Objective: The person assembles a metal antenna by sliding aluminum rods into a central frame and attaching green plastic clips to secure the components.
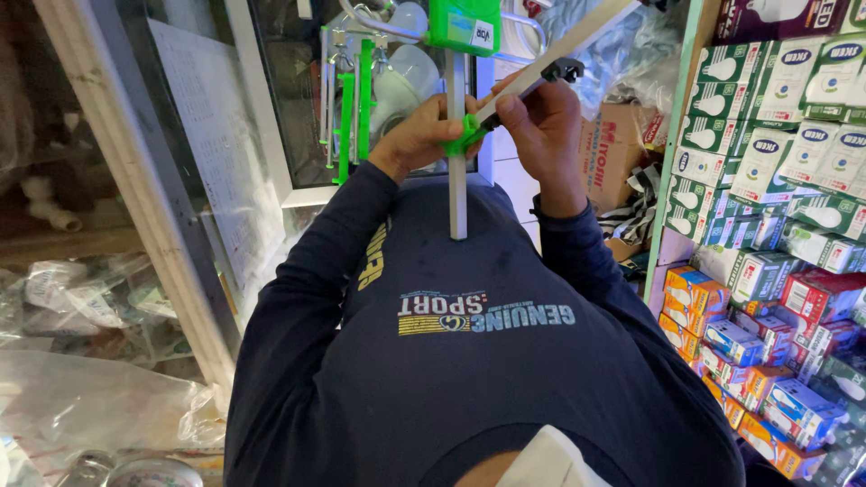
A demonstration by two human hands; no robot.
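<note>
Left hand (417,137) clenched on the white square-section bar (457,180) at its green plastic clamp (466,135) — bar stands upright between both wrists. Right hand (541,122) grips a slanted white strip with a black end fitting (550,56). Tight space — glass cabinet frame (271,153) left, shelf of boxed bulbs (767,180) right.

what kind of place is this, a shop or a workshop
Most likely a small electrical or hardware shop. Shelves on one side are stacked with boxed light bulbs, a glass display case stands on the other, and the left hand and right hand work on a white and green antenna-like frame.
</note>
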